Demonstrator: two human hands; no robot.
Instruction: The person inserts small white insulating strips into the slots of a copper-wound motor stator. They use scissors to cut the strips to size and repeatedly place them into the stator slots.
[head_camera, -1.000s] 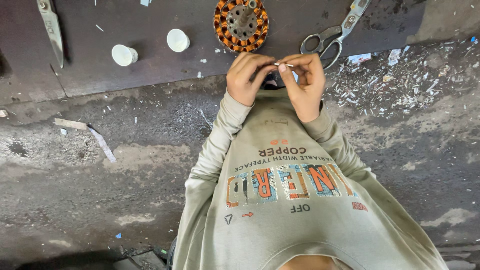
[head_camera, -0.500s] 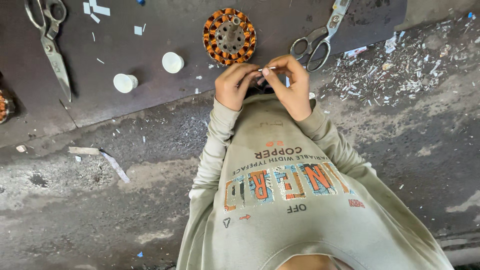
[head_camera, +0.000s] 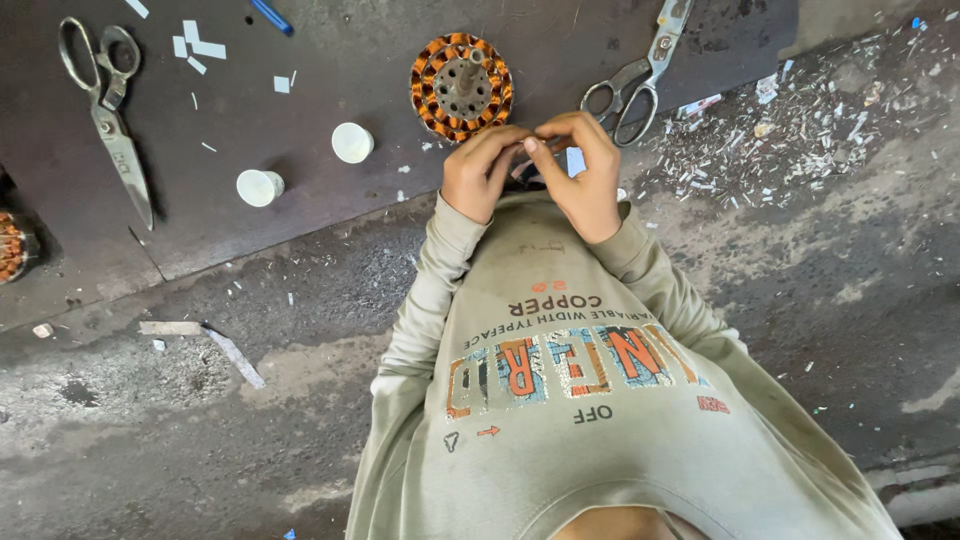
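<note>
My left hand (head_camera: 483, 172) and my right hand (head_camera: 582, 178) meet in front of my chest, fingertips pinched together on a small thin white strip (head_camera: 527, 146) that is mostly hidden by the fingers. Just beyond the fingers a round motor stator (head_camera: 461, 86) with orange copper windings lies flat on a dark board (head_camera: 330, 200). A small pale paper piece (head_camera: 575, 161) shows under my right hand. My olive printed sweatshirt (head_camera: 580, 400) fills the lower middle of the view.
Metal scissors (head_camera: 640, 75) lie right of the stator, larger scissors (head_camera: 105, 105) at the board's far left. Two white round caps (head_camera: 352, 142) (head_camera: 259, 187) sit on the board. White paper scraps (head_camera: 195, 48) and shavings (head_camera: 800, 120) litter the grey floor. Another wound stator (head_camera: 10, 245) shows at the left edge.
The view has shifted, showing more of the board and the left scissors. My hands stay pinched together and have come a little closer to the stator.
</note>
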